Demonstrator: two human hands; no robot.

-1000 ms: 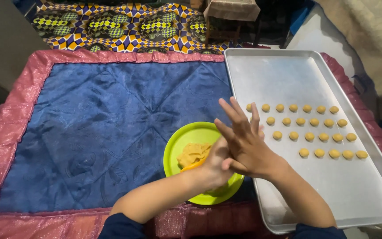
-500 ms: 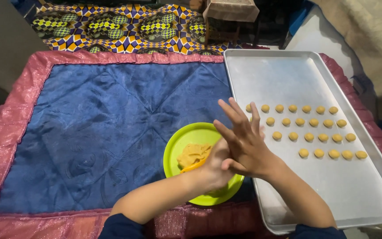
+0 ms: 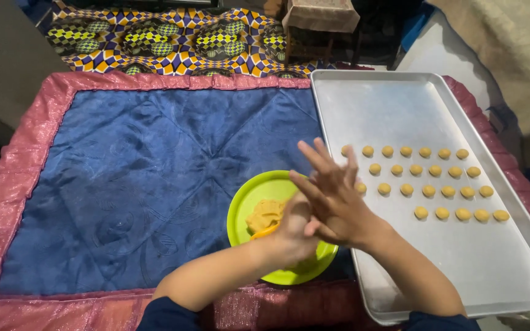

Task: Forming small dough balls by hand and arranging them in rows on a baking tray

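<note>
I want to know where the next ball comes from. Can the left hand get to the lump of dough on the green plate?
Probably yes. The left hand is right over the green plate, beside the dough lump, with nothing between them. It is pressed against the right hand, so it would have to come apart first.

Plate point(image 3: 243, 211) with dough point(image 3: 265, 214) on cloth point(image 3: 124, 184), left of tray point(image 3: 400, 110) with balls point(image 3: 427, 190).
</note>
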